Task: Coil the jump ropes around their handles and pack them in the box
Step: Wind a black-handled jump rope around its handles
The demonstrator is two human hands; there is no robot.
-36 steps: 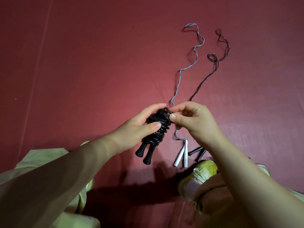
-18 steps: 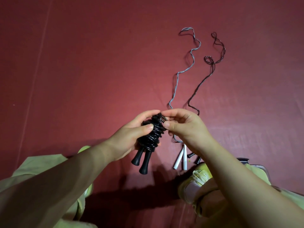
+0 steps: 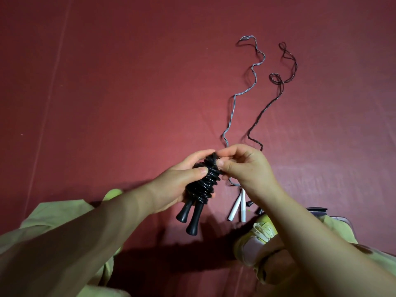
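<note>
- Head view: a bundle of glossy black plastic cord coiled round two black flared-end handles [image 3: 205,185] is held off the dark red mat [image 3: 107,82] by the left hand [image 3: 171,187]; fingers and thumb are curled round the coil's middle, and the two handle ends stick out below the palm.
- The right hand [image 3: 246,168] is pinched at the top of the coil, thumb and forefinger closed on what is judged to be the cord's loose end; the end itself is hidden between the fingertips.
- Step judged: tucking or locking off the last turn. The winding looks all but finished.
- Risk: if the pinch is released before the end is secured, the stiff cord could spring back and several top turns could be thrown off.
- Risk: the turns are stacked unevenly; a slackened left grip could let them slide down toward the flared ends.
- Below and beside the right hand, on the mat, a thin grey cord with two white tube handles [image 3: 235,207] and a thin dark cord with small black handles [image 3: 280,91] are laid out uncoiled, running away beyond the hands.
- Risk: the grey cord passes directly under the right hand; it could be snagged and dragged when the bundle is carried off.
- A dark-rimmed object [image 3: 317,210] is seen beyond the right forearm; whether it is the box cannot be told.
- A yellow laced shoe [image 3: 259,232] is seen under the right forearm, just beside the white handles.
</note>
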